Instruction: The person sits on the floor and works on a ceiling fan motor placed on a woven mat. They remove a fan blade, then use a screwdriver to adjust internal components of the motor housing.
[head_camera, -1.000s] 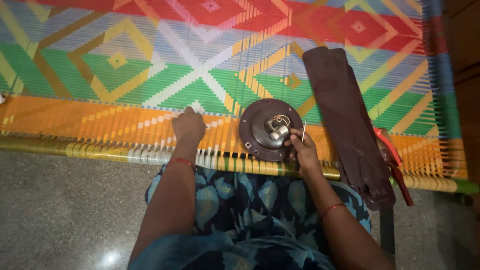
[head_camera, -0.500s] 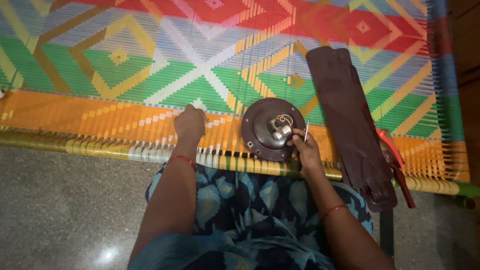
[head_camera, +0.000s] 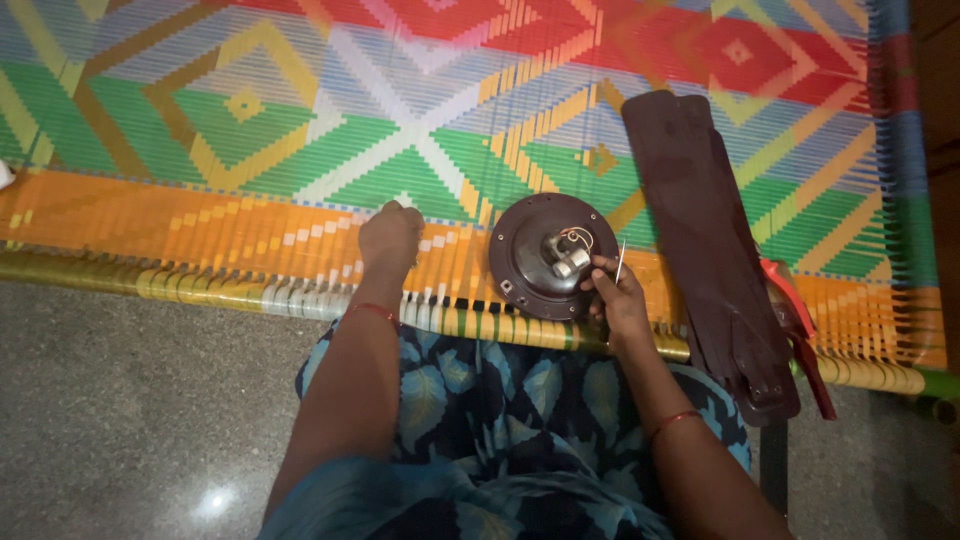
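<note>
Clearly working on the round dark-brown metal fan motor housing (head_camera: 552, 257), lying near the front edge of the brightly woven cot (head_camera: 250, 150), just above the yellow-green frame rail (head_camera: 200, 290). Right hand (head_camera: 615, 297) touching the housing's right rim, fingers pinched around a thin light-coloured wire or pin (head_camera: 620, 262) standing almost upright. Left hand (head_camera: 390, 238) resting closed on the orange band of the weave, well apart from the housing, apparently holding nothing. Beside the housing on the right, lying along the cot: long dark-brown fan blades (head_camera: 705, 250) and, at the right front corner, a red-handled tool (head_camera: 795, 315). Probably handling the wiring at the centre shaft (head_camera: 568, 260); next calling for fine fingertip control and a steady housing.
</note>
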